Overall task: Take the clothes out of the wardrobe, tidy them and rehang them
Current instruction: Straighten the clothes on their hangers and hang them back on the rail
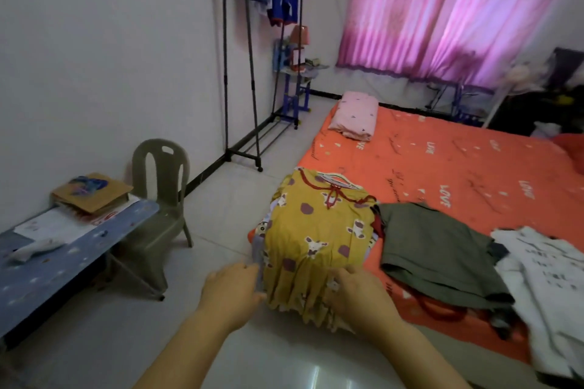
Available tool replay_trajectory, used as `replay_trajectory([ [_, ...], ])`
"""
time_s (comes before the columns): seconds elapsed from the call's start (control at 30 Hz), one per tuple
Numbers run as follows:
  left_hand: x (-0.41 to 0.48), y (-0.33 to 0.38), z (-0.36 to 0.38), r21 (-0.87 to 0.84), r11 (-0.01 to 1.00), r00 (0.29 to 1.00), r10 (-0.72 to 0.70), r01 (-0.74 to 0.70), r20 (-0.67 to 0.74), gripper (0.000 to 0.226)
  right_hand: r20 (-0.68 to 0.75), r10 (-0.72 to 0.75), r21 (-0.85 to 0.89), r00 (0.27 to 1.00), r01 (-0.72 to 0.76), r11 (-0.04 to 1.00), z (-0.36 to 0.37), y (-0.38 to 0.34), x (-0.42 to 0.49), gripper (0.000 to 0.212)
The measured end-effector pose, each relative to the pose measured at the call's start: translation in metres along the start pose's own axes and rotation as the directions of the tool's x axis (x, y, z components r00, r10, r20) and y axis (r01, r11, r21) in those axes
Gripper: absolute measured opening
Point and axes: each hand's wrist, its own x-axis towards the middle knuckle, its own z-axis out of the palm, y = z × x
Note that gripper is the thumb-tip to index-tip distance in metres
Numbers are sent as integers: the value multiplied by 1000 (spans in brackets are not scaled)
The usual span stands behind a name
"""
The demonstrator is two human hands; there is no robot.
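A yellow dress with little cows lies on top of a pile of clothes on the corner of the orange bed, low in the middle of the frame. The right hand pinches its frilly bottom edge with curled fingers. The left hand pinches the pile's left side. A green shirt and a white shirt lie to the right. A clothes rack stands up top by the wall.

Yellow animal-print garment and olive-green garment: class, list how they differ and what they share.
The yellow animal-print garment is patterned; the olive-green garment is plain. The yellow one tops a bundle, gripped by the left hand and right hand; the green one lies flat, untouched. Both rest on the orange bed.
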Motion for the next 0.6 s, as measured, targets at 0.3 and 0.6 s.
replay_trajectory([
  [0.3,127,78,-1,26,994,992,107,-109,64,45,38,125,27,991,-127,992,-4,106,77,51],
  [0.6,289,69,-4,61,972,968,221,-229,116,48,80,243,57,967,-247,967,-2,134,212,52],
])
